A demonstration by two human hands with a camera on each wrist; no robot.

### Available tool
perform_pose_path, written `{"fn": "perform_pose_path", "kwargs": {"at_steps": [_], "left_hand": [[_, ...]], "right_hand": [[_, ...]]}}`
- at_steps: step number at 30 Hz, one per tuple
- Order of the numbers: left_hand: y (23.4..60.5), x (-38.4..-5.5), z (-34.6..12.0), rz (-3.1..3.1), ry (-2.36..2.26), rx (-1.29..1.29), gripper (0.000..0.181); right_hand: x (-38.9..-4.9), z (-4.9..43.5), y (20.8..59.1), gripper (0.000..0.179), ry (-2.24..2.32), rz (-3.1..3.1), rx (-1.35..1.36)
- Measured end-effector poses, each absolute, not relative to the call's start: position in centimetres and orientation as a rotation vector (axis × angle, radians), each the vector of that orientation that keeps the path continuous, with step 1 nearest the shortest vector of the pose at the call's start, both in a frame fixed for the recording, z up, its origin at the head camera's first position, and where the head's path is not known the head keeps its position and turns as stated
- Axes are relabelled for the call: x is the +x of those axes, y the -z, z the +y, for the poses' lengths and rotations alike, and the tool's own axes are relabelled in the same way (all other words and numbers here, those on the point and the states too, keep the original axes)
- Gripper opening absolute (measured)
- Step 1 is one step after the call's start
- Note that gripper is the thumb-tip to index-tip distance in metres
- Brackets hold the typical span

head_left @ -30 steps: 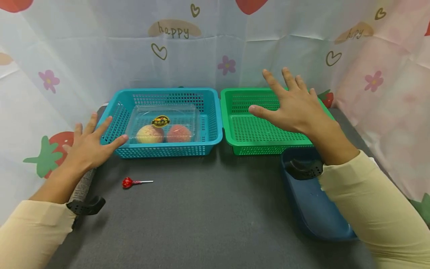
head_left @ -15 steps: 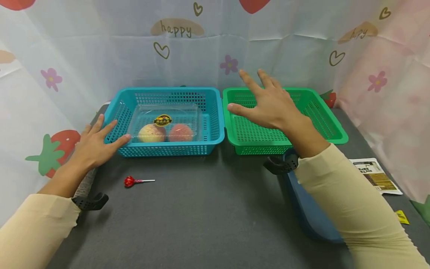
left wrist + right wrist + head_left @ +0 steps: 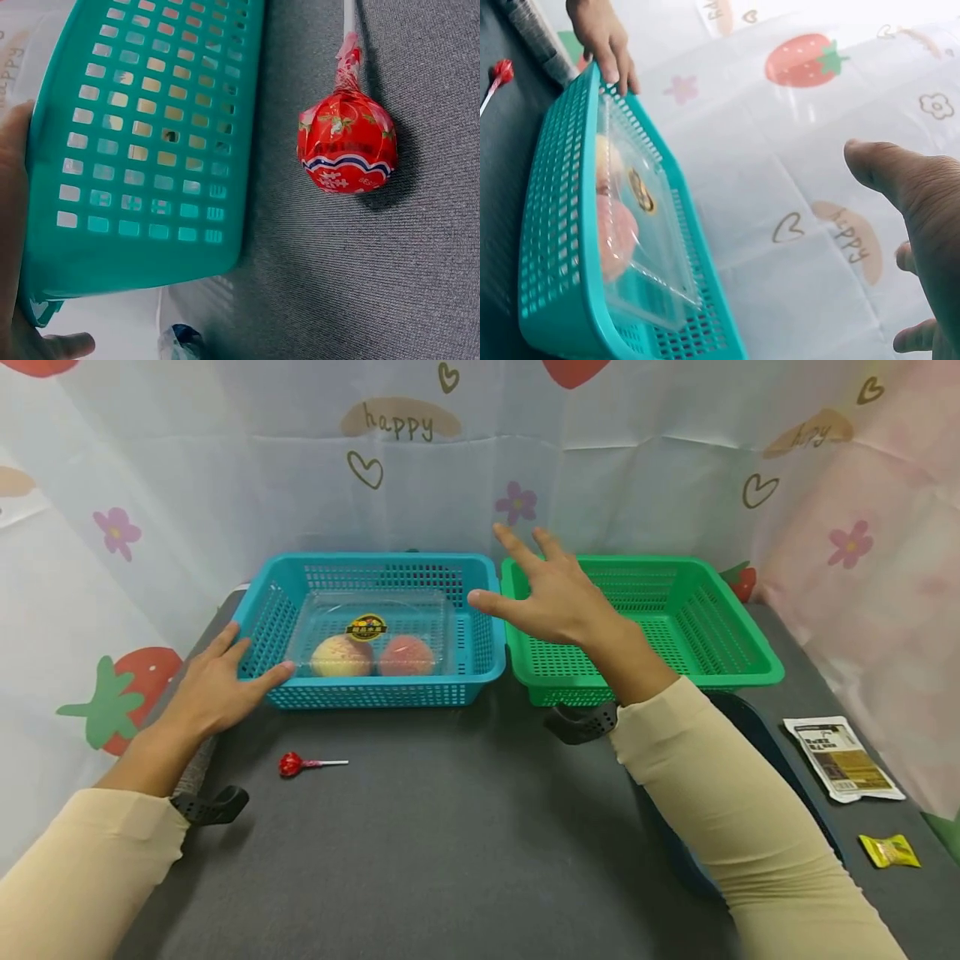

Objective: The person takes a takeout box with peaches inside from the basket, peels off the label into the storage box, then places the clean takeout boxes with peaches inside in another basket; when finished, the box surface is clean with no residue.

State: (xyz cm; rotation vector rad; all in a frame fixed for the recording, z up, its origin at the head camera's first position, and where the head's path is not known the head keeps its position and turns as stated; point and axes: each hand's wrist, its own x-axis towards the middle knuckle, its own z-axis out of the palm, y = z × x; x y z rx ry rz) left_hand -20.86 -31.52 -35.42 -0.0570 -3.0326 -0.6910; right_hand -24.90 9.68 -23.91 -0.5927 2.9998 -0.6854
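My left hand (image 3: pixel 217 689) is at the left front corner of a blue plastic basket (image 3: pixel 375 696), thumb at the front rim and fingers along the left end, touching it. Inside the basket lies a clear plastic box (image 3: pixel 408 610) with two peaches (image 3: pixel 341 657) and a black-and-gold label. My right hand (image 3: pixel 558 597) hovers with spread fingers over the side where the blue basket meets a green basket (image 3: pixel 720 680); it holds nothing. On the table in front of the blue basket lies a red-wrapped lollipop (image 3: pixel 290 765), seen large in the left wrist view.
A dark blue tray (image 3: pixel 757 735) is partly hidden under my right sleeve. To its right lie a white-and-brown packet (image 3: pixel 843 758) and a small yellow wrapped sweet (image 3: pixel 889 851). A printed curtain (image 3: pixel 637 485) hangs behind the baskets.
My right hand has moved left from above the green basket toward the blue one, uncovering the packet and the sweet. My left hand has come down onto the blue basket's corner.
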Motion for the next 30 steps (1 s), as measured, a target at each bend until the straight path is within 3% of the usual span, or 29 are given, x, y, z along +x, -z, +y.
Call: {"fn": "perform_pose_path", "kwargs": {"at_steps": [20, 30], "left_hand": [[35.5, -20.9, -31.3, -3.017, 0.707, -0.024, 0.099], [35.6, -20.9, -31.4, -3.017, 0.701, -0.032, 0.097]], "right_hand": [[-27.4, 4.2, 27.2, 0.084, 1.13, 2.737, -0.581], [-28.2, 1.7, 29.8, 0.085, 1.1, 2.69, -0.476]]}}
